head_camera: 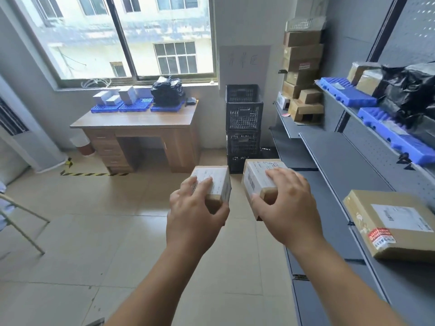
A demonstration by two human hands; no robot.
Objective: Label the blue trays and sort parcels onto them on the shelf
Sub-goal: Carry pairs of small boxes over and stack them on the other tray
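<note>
By the window, the table carries three blue trays; the grey shelf holds a labelled parcel.

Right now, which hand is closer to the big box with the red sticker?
Right. The right hand is just left of the big box on the shelf; the left hand is farther left, beyond the right one.

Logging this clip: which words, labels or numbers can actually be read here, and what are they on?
No text is legible enough to quote.
On the wall sheet: faint handwritten characters, unreadable.
On the left parcel and right parcel: shipping labels, print blurred.
On the flat parcel on the shelf: white label, red sticker, blurred.
On a stacked box: red sticker, too small.
</note>
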